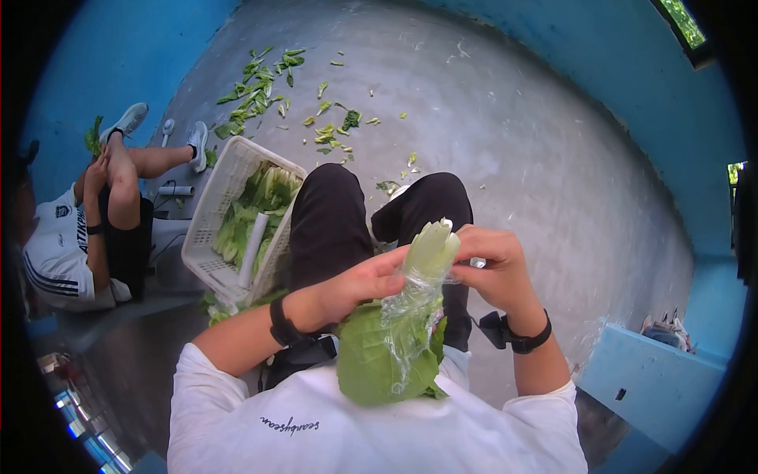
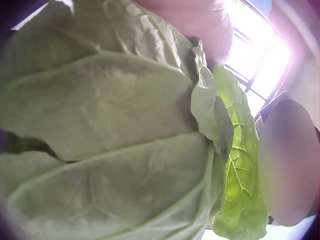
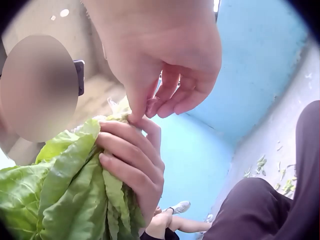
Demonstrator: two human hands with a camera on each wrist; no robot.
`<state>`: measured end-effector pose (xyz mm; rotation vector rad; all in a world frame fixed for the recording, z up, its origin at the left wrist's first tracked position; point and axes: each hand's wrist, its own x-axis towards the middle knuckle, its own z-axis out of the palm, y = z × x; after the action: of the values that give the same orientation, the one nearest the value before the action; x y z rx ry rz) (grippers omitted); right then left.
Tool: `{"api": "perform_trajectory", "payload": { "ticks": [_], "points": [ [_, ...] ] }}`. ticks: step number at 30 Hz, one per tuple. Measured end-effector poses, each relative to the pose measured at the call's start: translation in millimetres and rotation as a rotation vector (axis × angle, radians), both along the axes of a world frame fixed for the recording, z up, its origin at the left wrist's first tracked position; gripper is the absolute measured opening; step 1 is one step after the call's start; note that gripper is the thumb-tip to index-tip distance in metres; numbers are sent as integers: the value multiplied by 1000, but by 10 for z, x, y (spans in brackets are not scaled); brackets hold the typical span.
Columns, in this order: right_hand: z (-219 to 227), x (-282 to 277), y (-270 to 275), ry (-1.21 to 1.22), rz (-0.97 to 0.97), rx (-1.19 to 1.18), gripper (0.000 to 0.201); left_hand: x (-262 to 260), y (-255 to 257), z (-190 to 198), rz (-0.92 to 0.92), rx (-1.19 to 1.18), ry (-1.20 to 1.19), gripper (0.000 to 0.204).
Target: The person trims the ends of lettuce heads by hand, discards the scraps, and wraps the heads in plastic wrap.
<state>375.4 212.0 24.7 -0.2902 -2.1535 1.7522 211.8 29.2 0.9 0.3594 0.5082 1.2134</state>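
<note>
A leafy green vegetable (image 1: 379, 355) hangs leaves-down over the lap, its pale stalk end (image 1: 433, 249) pointing up, with clear plastic film (image 1: 414, 304) around the stalks. My left hand (image 1: 359, 286) grips it from the left; in the right wrist view, the left hand's (image 3: 132, 155) fingers curl round the bunch. On the other side my right hand (image 1: 493, 265) pinches a bit of film between thumb and fingers beside the stalks. Broad leaves (image 2: 110, 110) fill most of the left wrist view, with part of a hand (image 2: 200, 22) above them.
A white crate (image 1: 207, 213) at the left holds more greens (image 1: 257, 197) and a white roll (image 1: 253, 249). Loose leaves (image 1: 257, 95) lie on the grey floor (image 1: 553, 174). Another person (image 1: 75, 237) sits at the far left. A blue ledge (image 1: 647, 379) stands at the right.
</note>
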Motion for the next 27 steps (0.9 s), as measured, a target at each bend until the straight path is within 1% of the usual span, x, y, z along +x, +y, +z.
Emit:
{"api": "perform_trajectory", "payload": {
  "ticks": [1,2,4,6,8,9,12,16,19,22,23,25,26,27],
  "points": [
    [8,-17,19,-18,-8,-12,17,-9,13,19,4,-5,25,79],
    [17,-30,26,-36,-15,-24,17,-15,25,25,64,-9,64,79],
    [38,-63,-7,-83,-14,41,16,-42,52,44,182,-14,146,79],
    [23,-81,-67,-108,-17,80,16,-95,60,67,203,-60,170,79],
    [-20,-81,-72,-122,-56,22,15,-120,52,25,201,-99,155,78],
    [-52,-84,-71,-129,-75,-8,14,-102,39,-8,209,-100,112,73],
    [-152,-87,-37,-254,-102,-355,14,-34,19,-51,147,-56,30,68],
    [-45,-170,-37,-321,21,-492,11,-11,37,-52,90,12,-33,50],
    [-180,-173,-33,-240,23,-427,12,-58,74,-8,130,-13,84,48],
    [-36,-140,-49,-293,77,53,12,-65,50,-171,169,-36,121,50],
    [-46,-106,-15,-274,146,128,20,-61,48,-212,178,-17,191,52],
    [-52,-72,-8,-249,125,175,26,-48,38,-266,195,19,330,57],
    [-52,-54,-8,-236,116,198,30,-47,27,-266,234,-8,327,56],
    [-34,-25,13,-263,5,196,34,-53,16,-260,275,-33,325,56]
  ]
}}
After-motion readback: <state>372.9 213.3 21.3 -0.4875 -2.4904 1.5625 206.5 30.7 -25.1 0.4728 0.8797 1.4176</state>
